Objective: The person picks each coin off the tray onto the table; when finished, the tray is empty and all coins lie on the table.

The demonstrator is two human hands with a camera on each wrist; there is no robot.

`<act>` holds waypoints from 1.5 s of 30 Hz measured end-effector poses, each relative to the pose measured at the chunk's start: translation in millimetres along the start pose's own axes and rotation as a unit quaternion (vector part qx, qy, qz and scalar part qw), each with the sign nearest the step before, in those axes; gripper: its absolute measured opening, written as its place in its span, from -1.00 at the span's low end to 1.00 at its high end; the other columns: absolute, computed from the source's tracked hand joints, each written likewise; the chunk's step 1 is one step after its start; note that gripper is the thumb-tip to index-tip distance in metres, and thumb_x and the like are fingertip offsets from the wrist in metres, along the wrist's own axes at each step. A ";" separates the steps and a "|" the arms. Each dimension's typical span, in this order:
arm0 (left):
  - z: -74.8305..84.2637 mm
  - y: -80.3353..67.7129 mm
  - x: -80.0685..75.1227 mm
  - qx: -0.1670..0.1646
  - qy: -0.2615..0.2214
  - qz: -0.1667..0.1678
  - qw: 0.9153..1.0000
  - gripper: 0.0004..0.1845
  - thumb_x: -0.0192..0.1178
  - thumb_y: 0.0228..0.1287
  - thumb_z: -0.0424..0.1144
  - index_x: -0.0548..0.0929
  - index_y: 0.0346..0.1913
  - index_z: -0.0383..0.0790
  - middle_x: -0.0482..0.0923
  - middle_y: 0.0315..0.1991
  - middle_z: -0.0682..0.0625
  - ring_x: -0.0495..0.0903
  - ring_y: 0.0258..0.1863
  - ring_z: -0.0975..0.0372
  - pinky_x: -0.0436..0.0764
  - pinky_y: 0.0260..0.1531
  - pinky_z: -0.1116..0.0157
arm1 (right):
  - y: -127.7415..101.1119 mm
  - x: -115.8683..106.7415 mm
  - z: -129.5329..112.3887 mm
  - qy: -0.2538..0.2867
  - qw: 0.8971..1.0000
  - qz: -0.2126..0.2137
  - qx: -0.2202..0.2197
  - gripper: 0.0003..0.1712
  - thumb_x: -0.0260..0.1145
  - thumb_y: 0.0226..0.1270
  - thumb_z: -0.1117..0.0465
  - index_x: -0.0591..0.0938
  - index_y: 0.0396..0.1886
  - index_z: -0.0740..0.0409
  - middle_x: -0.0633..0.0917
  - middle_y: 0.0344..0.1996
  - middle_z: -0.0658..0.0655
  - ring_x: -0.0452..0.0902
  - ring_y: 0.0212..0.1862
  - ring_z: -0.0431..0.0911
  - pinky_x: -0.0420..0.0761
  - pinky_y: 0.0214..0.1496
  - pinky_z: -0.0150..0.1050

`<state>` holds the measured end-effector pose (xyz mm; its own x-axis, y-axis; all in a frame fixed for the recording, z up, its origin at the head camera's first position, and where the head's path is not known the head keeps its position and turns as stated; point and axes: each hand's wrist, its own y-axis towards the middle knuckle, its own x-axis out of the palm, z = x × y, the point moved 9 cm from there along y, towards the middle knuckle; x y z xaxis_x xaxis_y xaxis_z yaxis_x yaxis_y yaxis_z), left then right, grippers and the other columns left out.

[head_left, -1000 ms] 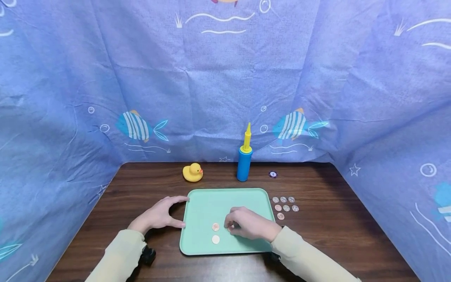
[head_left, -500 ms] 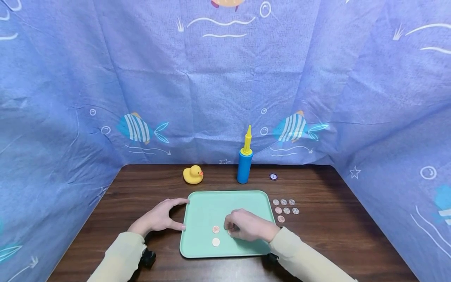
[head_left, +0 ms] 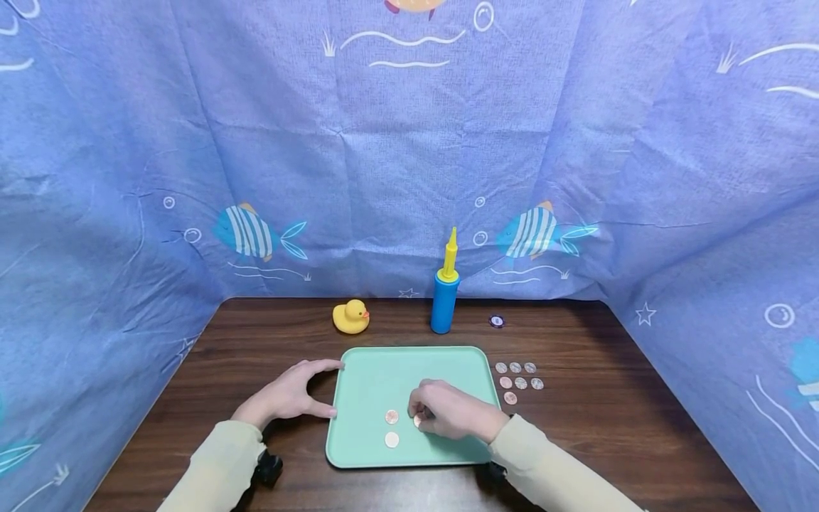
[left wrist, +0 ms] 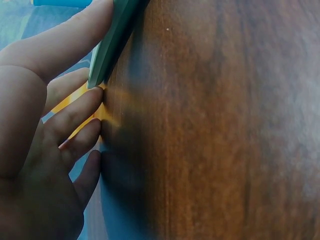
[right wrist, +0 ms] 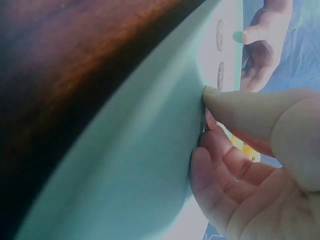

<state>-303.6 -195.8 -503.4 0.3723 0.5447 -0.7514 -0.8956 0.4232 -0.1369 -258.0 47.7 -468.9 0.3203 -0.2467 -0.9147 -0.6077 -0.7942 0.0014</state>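
A mint-green tray [head_left: 377, 377] lies on the wooden table. My left hand [head_left: 291, 390] is spread at its left side, thumb and fingertips touching the rim. In the left wrist view, the left thumb [left wrist: 65, 42] lies against the tray edge and the other fingers are loosely bent. Over the tray's middle, my right hand [head_left: 451, 410] pinches a coin [right wrist: 210, 120] between thumb and index finger, low at the tray surface. Whether that coin touches the tray is unclear. To its left, a copper-coloured coin [head_left: 392, 417] and a paler coin [head_left: 392, 439] lie flat, one behind the other.
Several coins [head_left: 520, 383] lie in short rows right of the tray. Behind the tray stand a yellow rubber duck [head_left: 350, 318] and a blue hand pump [head_left: 443, 304] with a yellow nozzle. A poker chip [head_left: 496, 321] lies at back right. A blue fish-print cloth [head_left: 397, 178] hangs behind.
The camera view shifted slightly at first. Both hands stay almost in place; a little more of the coin at the right fingertips shows now.
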 end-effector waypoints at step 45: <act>-0.3 0.1 0.6 0.010 -0.003 -0.001 1.000 -0.04 0.63 0.06 0.15 0.47 0.53 0.02 0.41 0.51 -0.08 0.30 0.50 -0.13 0.37 0.38 -0.24 | -99.1 -53.6 97.6 0.196 0.967 0.119 0.112 -0.92 0.48 0.44 0.16 0.77 -0.16 0.04 0.72 -0.32 -0.09 0.65 -0.25 -0.21 0.68 -0.14 -0.31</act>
<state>-303.6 -195.7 -504.1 0.3757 0.5476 -0.7476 -0.8897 0.4390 -0.1255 -285.8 193.8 -459.4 0.3762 -0.6344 -0.6753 -0.8262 -0.5596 0.0654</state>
